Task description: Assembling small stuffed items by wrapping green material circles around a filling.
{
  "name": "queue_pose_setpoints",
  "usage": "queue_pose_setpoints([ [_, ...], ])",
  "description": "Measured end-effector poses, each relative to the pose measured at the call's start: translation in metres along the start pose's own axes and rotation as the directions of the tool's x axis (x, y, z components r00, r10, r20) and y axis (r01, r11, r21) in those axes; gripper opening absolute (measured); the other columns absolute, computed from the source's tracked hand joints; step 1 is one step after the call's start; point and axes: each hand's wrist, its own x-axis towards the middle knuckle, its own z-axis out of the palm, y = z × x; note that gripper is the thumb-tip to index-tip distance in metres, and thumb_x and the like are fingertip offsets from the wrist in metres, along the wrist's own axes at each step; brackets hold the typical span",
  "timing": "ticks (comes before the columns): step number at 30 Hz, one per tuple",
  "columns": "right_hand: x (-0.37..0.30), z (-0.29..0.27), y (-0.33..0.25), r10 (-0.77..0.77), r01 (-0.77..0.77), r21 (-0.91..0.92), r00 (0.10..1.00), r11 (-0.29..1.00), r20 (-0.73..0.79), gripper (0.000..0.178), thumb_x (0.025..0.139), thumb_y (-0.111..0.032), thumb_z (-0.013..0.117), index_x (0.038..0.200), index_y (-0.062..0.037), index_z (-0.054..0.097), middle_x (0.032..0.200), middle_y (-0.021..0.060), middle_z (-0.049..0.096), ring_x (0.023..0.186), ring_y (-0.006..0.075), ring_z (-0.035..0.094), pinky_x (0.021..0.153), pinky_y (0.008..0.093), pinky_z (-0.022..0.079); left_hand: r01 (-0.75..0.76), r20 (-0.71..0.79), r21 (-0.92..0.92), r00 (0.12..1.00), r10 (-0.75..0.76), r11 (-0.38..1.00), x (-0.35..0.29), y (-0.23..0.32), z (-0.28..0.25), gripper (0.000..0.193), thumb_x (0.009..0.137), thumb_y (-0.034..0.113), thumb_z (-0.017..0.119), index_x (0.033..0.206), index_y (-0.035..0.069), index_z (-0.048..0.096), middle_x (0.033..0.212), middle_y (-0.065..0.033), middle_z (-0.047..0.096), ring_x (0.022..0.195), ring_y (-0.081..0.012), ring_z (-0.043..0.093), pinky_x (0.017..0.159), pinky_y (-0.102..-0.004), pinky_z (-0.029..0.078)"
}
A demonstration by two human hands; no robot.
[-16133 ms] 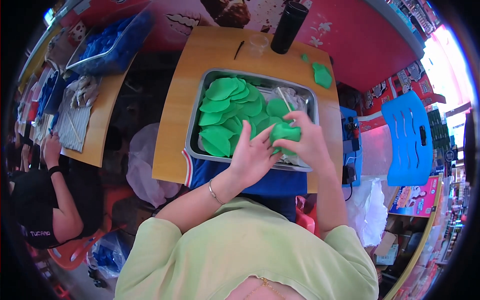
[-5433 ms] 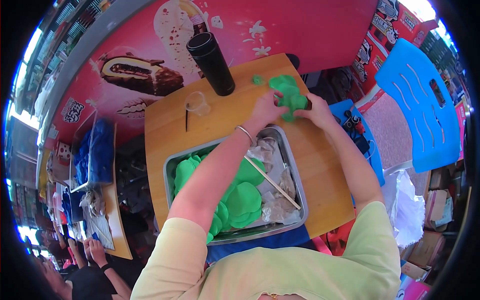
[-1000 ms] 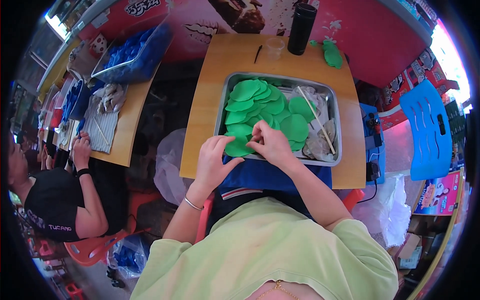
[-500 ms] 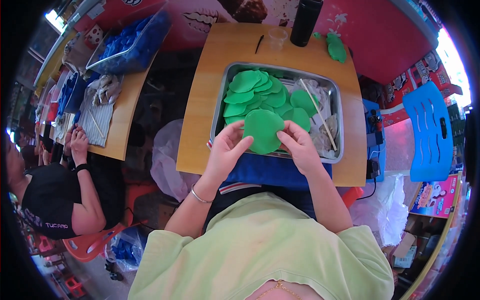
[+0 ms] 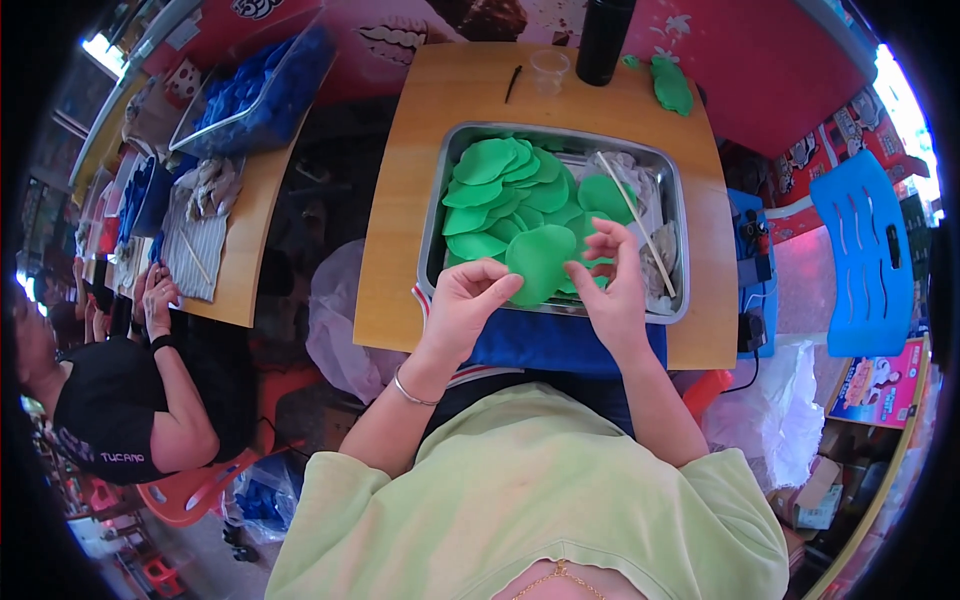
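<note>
A thin round green sheet point(image 5: 541, 262) is pinched at its lower left edge between the thumb and fingers of my left hand point(image 5: 470, 303), over the front side of a metal tray. My right hand point(image 5: 612, 285) is at the sheet's right edge with its fingers spread; whether the thumb touches the edge I cannot tell. Many similar green sheets point(image 5: 485, 162) overlap in a pile in the left and middle of the metal tray point(image 5: 432, 222). A pale thin stick point(image 5: 637, 222) lies slantwise across the tray's right part, over crumpled greyish material point(image 5: 655, 180).
On the wooden table point(image 5: 395, 250) behind the tray stand a clear plastic cup point(image 5: 549, 72) and a black bottle point(image 5: 604, 42), near a green lump point(image 5: 671, 86). At left a person in black point(image 5: 130, 400) works at another table. A blue chair point(image 5: 865, 260) stands right.
My right hand has let go of the green sheet's right edge, and its fingers have opened and risen. The sheet has shifted slightly right and tilted, still in my left hand.
</note>
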Motion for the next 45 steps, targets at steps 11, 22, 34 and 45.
queue_pose_setpoints([
  [11, -0.006, 0.003, -0.003, -0.052, 0.072, -0.071, 0.966, 0.995, 0.254, 0.016, 0.081, -0.008, 0.069, 0.091, -0.0016, 0.058, 0.081, 0.0027, 0.06, 0.071, 0.0092, 0.056, 0.066, 0.0234, 0.045, -0.112, 0.012, 0.339, 0.993, 0.114, 0.934, 0.002, 0.003, 0.021, 0.008, 0.083, 0.001, 0.069, 0.078, 0.003, 0.063, 0.074, 0.0042, 0.057, 0.068, -0.0017, 0.051, 0.059, -0.0172, 0.04],
  [22, -0.01, -0.006, -0.004, -0.119, 0.196, -0.281, 0.956, 0.94, 0.269, 0.015, 0.076, -0.009, 0.07, 0.08, -0.0008, 0.058, 0.073, 0.0077, 0.059, 0.062, 0.0153, 0.058, 0.055, 0.0281, 0.046, -0.295, 0.013, 0.717, 0.911, 0.412, 0.632, 0.005, -0.007, 0.019, 0.008, 0.079, -0.003, 0.064, 0.08, -0.001, 0.056, 0.078, -0.0058, 0.056, 0.064, -0.0103, 0.053, 0.056, -0.0232, 0.044],
  [34, 0.009, -0.089, 0.013, 0.032, 0.207, -0.907, 0.971, 0.367, 0.235, 0.039, 0.068, -0.018, 0.077, 0.101, -0.0091, 0.059, 0.099, 0.009, 0.057, 0.097, 0.0295, 0.057, 0.079, 0.0401, 0.049, -0.252, -0.12, 0.63, 0.903, 0.413, 0.734, 0.009, 0.007, -0.007, 0.011, 0.084, -0.002, 0.061, 0.087, 0.003, 0.051, 0.075, 0.0006, 0.051, 0.062, -0.0037, 0.046, 0.053, -0.0176, 0.038],
  [45, 0.035, -0.09, -0.007, 0.268, -0.145, -0.453, 0.938, 0.88, 0.221, 0.017, 0.083, -0.017, 0.066, 0.088, -0.0034, 0.057, 0.084, 0.0084, 0.063, 0.079, 0.0209, 0.063, 0.067, 0.032, 0.049, -0.379, 0.41, 0.907, 0.698, 0.587, -0.183, 0.011, 0.038, -0.015, 0.019, 0.072, -0.006, 0.064, 0.088, 0.004, 0.066, 0.082, -0.0091, 0.058, 0.073, -0.0242, 0.058, 0.063, -0.0324, 0.049],
])
